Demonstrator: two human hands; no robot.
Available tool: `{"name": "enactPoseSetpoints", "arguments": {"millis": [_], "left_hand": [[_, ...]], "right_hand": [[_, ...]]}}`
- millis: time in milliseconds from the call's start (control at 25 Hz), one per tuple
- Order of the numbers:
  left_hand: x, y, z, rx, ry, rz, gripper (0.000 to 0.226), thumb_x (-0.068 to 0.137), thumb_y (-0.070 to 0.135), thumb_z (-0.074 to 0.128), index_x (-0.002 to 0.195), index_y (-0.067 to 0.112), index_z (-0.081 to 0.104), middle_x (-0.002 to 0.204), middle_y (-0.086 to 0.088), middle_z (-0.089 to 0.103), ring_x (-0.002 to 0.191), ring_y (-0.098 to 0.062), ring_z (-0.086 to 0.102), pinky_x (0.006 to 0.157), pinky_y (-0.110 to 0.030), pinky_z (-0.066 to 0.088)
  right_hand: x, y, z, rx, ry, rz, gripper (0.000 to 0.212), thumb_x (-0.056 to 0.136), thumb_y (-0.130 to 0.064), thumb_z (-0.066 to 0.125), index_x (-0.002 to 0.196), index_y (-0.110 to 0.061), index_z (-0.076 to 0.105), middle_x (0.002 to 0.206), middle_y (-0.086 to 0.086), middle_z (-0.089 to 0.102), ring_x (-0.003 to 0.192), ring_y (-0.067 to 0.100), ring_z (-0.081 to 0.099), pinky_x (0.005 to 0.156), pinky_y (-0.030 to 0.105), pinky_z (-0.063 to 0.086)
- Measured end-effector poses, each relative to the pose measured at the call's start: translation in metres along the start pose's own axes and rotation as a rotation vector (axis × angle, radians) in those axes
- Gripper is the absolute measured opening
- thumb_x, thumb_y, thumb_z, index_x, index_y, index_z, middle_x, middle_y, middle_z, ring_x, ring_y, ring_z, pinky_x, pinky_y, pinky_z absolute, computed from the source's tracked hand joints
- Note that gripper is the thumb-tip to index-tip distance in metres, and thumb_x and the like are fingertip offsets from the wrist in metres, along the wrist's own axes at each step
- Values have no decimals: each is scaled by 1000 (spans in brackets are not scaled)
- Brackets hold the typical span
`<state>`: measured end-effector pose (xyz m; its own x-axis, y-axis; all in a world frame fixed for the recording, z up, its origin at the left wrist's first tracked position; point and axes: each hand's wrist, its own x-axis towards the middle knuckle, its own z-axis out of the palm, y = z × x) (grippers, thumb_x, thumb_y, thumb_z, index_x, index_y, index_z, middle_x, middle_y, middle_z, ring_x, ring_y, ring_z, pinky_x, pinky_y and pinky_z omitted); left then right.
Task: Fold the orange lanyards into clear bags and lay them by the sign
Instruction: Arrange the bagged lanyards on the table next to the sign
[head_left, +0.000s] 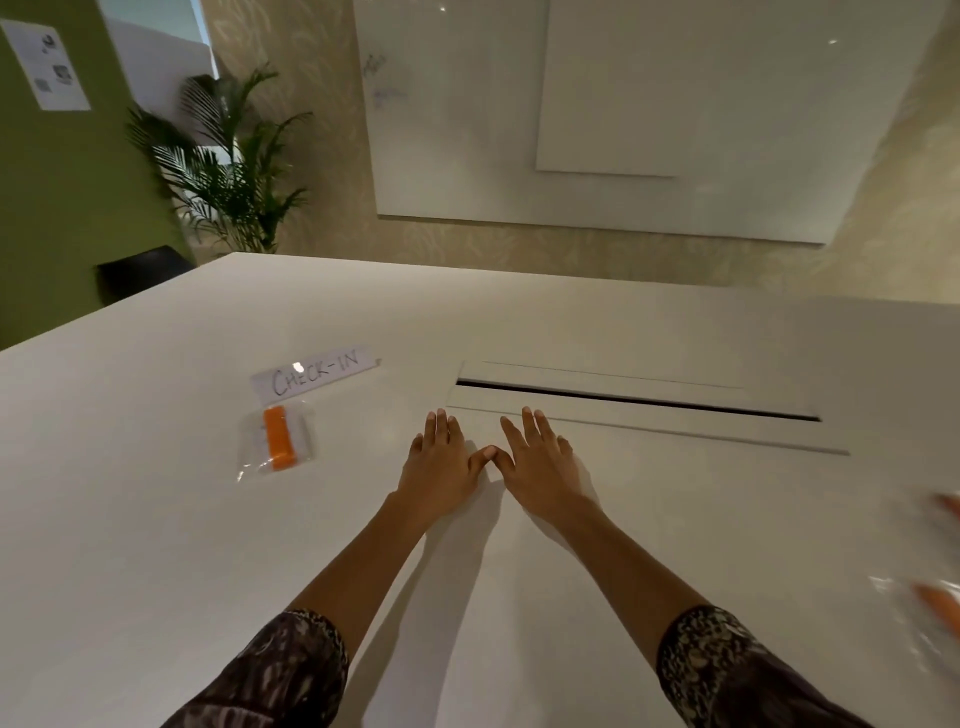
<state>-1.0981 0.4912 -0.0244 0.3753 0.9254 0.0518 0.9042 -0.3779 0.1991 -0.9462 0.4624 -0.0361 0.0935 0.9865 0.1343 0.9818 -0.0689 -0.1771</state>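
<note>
**At the check-in worktop, one bag is down and both hands lie flat**

On the white worktop (156, 519), the left hand (439, 460) and right hand (540, 462) lie side by side, palms down. The fingers are straight and slightly spread, and the thumbs touch. Each grip is fully open and has hold of nothing. Both forearms reach straight ahead from patterned sleeves.

One orange lanyard (279, 439), folded inside a clear bag (304, 431), lies just below the "CHECK-IN" sign (314, 376), left of the hands and apart from them. At the far right edge, blurred orange shapes (940, 608) sit in what looks like clear plastic; whether they are properly bagged cannot be told.

The likely trouble is twofold. A sideways reach made without looking could skid the slick plastic or shake a fold loose. A thin bag pushed forward could also slip into the open slot (634, 400) just beyond the fingertips.
</note>
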Motion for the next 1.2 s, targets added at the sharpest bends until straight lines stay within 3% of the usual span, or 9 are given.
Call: {"name": "enactPoseSetpoints", "arguments": {"millis": [440, 1200], "left_hand": [[15, 172, 24, -13, -78, 196, 81, 96, 60, 17, 150, 0, 7, 159, -20, 1, 148, -31, -3, 120, -45, 10], [17, 387, 60, -16, -216, 588, 83, 94, 63, 15, 150, 2, 15, 159, -19, 7, 148, -30, 2, 118, -46, 12]], "right_hand": [[-61, 162, -41, -36, 54, 197, 60, 98, -54, 24, 151, -25, 19, 161, 11, 9, 149, 27, 2, 115, 51, 17], [-178, 327, -104, -62, 86, 633, 58, 99, -54, 26, 151, -29, 17, 162, 8, 3, 149, 27, -3, 117, 51, 11]]}}
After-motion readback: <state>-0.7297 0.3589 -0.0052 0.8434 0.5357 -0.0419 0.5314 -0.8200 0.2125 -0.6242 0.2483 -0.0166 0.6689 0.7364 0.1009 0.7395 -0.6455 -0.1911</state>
